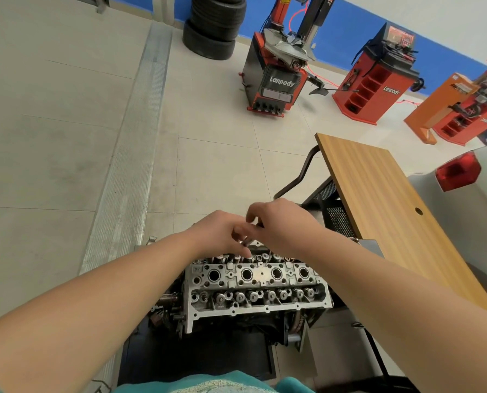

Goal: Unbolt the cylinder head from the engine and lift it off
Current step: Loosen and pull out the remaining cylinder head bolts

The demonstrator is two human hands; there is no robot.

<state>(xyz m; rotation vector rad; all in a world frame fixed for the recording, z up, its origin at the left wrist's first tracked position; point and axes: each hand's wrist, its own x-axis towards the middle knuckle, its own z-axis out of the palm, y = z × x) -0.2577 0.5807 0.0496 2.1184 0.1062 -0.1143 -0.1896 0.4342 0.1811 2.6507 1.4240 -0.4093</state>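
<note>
Both of our hands are out over the far edge of the cylinder head, which sits on the engine directly below us, so we judge the lift has not happened yet. The top of the head is bare: we see 4 round wells in a row down the middle and valve springs along both long sides, with no cover over them. Whether any head bolts are already out we cannot tell from here, since the bolt holes are too small to read. Our left hand has its fingers curled down, and the tips pinch a small dark metal piece, perhaps a bolt or a tool end, just above the far row of springs. Our right hand is curled too, its fingertips meeting the left hand's at that same spot, and a thin metal part shows between them; whether the right hand truly grips it we cannot tell. We judge we are in the unbolting stage, working 1 fastener by hand. A wooden table stands just to our right.
</note>
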